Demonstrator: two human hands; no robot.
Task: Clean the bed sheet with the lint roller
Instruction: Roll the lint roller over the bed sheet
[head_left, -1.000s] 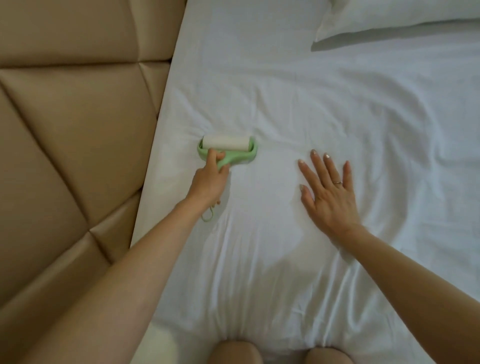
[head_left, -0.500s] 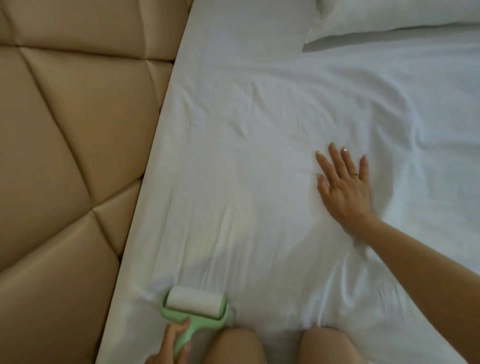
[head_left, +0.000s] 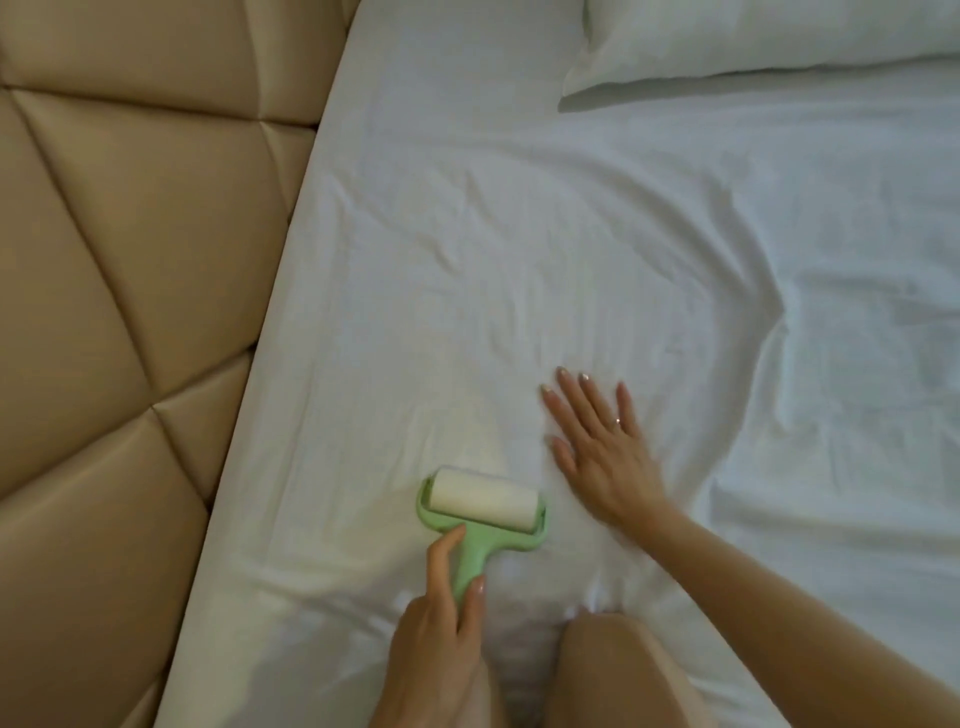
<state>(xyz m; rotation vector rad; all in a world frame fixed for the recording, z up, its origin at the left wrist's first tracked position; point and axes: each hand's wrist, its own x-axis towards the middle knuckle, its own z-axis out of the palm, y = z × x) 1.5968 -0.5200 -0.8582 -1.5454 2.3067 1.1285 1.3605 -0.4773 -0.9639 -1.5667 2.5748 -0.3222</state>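
Head view: the left hand (head_left: 439, 631) grasps the green handle of the lint roller (head_left: 480, 512), whose white roll lies on the white bed sheet (head_left: 519, 249) near the padded tan headboard (head_left: 130, 312). The right hand (head_left: 602, 447) rests flat, fingers straight, on the sheet just beside the roller.

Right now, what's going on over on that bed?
A person is working over the white bed sheet with a green lint roller. The left hand grips the roller's handle, and the white roll sits on the sheet close to the person's knees, near the edge beside the tan padded panel. The right hand lies flat on the sheet just to the roller's right, fingers straight, apart from the roller. A pillow lies at the far end.
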